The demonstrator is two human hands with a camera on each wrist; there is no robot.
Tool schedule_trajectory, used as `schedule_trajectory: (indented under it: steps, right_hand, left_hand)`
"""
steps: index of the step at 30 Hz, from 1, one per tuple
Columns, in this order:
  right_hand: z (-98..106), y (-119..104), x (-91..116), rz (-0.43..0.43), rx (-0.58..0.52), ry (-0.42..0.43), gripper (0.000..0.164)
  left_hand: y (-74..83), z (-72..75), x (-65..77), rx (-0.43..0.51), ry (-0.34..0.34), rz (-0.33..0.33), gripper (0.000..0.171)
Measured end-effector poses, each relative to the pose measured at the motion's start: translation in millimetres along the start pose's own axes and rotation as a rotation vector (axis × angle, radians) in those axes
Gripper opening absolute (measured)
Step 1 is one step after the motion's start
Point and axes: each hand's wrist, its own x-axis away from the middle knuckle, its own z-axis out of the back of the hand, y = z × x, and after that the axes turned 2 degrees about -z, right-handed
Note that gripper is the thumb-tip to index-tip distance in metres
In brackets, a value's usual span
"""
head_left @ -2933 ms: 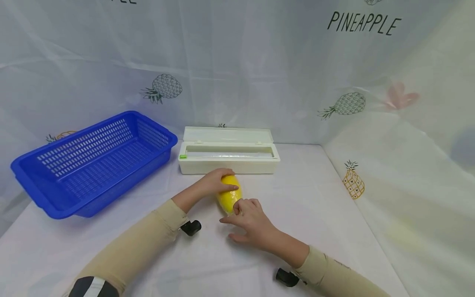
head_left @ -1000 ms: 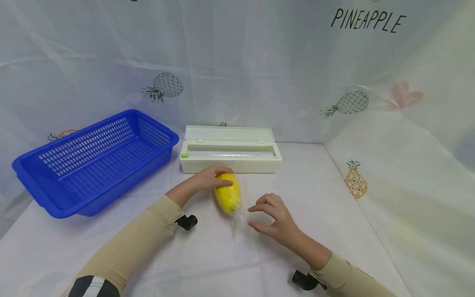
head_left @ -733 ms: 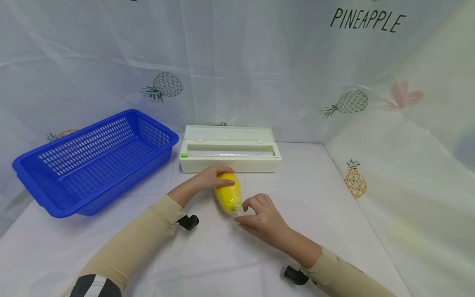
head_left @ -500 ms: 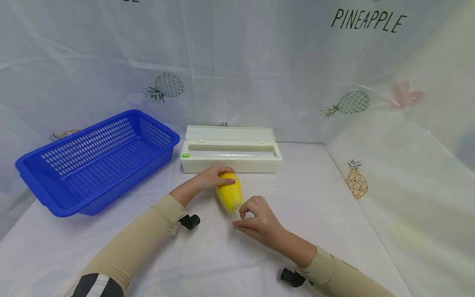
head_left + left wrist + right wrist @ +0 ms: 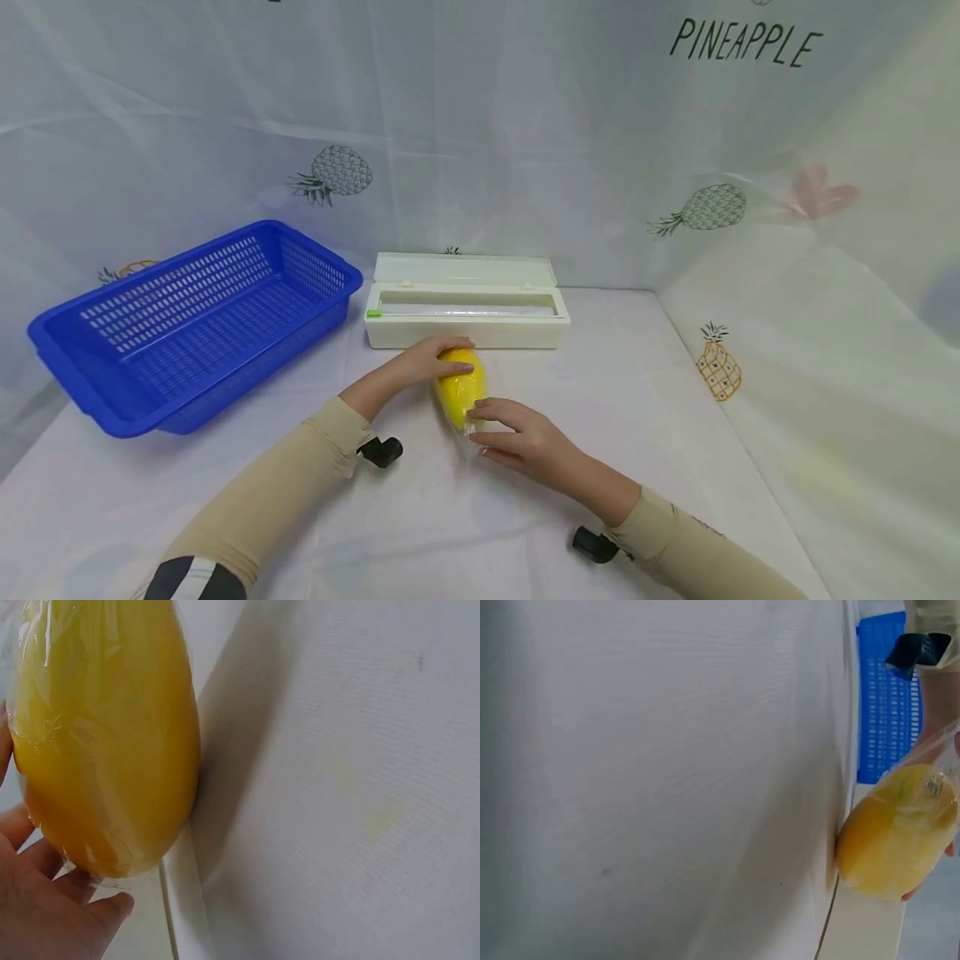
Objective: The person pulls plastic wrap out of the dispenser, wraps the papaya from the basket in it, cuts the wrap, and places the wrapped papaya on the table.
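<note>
A yellow mango (image 5: 459,392) in clear plastic wrap lies near the middle of the table. My left hand (image 5: 423,360) holds its far end, thumb on top and fingers round the back. In the left wrist view the mango (image 5: 109,742) fills the upper left, the wrap wrinkled over its skin. My right hand (image 5: 528,442) is at the near end, where the loose plastic wrap (image 5: 469,442) gathers between thumb and index finger. The right wrist view shows the mango's (image 5: 900,832) greenish tip, with film drawn toward the frame's right edge.
Just behind the mango stands a white wrap dispenser (image 5: 465,335), lid raised, with a roll of film (image 5: 465,310) inside. A blue plastic basket (image 5: 217,392) stands at the left. Pineapple-print fabric (image 5: 510,167) hangs behind the table.
My right hand has drawn back from the mango, come in again at the loose wrap and straightened its curled fingers. The left hand keeps its hold; the mango has shifted slightly.
</note>
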Motion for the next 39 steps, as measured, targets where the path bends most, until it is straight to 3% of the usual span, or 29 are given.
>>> schedule_trajectory:
  steps: [6,9,13,17,22,28,31,34,39]
  right_hand:
    - [-3,4,1,-0.007,-0.072,0.035,0.014]
    - [-3,5,1,-0.02,-0.098,0.045,0.014]
    - [-3,4,-1,-0.032,-0.116,0.062,0.015]
    - [-3,4,-3,-0.019,-0.131,0.103,0.014]
    - [-4,5,-2,-0.027,-0.145,0.128,0.019]
    - [-6,3,1,-0.104,-0.151,0.148,0.009]
    - [-7,2,-1,-0.15,-0.17,0.172,0.017]
    - [-8,1,-3,-0.183,-0.198,0.194,0.025]
    - [-8,3,-2,-0.217,-0.237,0.21,0.008]
  left_hand:
    - [4.6,-0.5,10.5,0.015,0.101,0.017,0.055]
    - [12.0,-1.2,21.3,0.024,0.186,-0.033,0.045]
    - [20.7,-5.3,41.5,-0.006,0.227,-0.239,0.03]
    - [23.4,-10.7,58.8,-0.061,0.174,-0.489,0.029]
    - [22.5,-16.3,71.2,-0.124,0.096,-0.648,0.038]
    - [21.4,-26.0,73.3,-0.212,0.097,-0.692,0.045]
    - [23.5,-31.0,72.3,-0.277,0.126,-0.69,0.044]
    - [26.7,-34.4,72.3,-0.32,0.169,-0.692,0.037]
    - [31.7,-36.2,72.2,-0.34,0.207,-0.673,0.02]
